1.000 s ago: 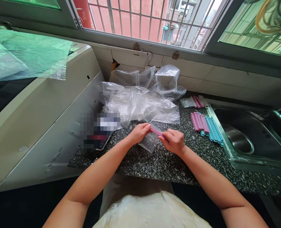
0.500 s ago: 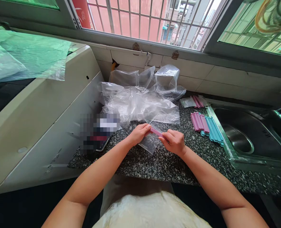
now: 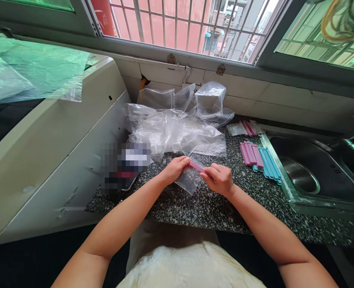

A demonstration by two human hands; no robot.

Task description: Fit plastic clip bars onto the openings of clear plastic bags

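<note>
Between my two hands is a slim pink bag clip (image 3: 197,166), tilted down to the right. My left hand (image 3: 176,168) pinches its upper left end, thumb and fingers together. At the lower right end, the fingers of my right hand (image 3: 220,179) are curled closed round it. A small clear plastic bag (image 3: 189,182) hangs under the clip and also shows above it; whether the clip is locked on the bag, I cannot tell. Pink clips (image 3: 250,153) and teal clips (image 3: 269,163) lie in rows to the right of my right hand.
Crumpled clear plastic bags (image 3: 171,130) cover the back of the speckled counter (image 3: 207,214). A phone-like item (image 3: 129,168), partly blurred out, lies left. More pink clips (image 3: 249,128) in packaging sit near the wall. A metal sink (image 3: 317,168) is at right, a cream appliance (image 3: 75,124) at left.
</note>
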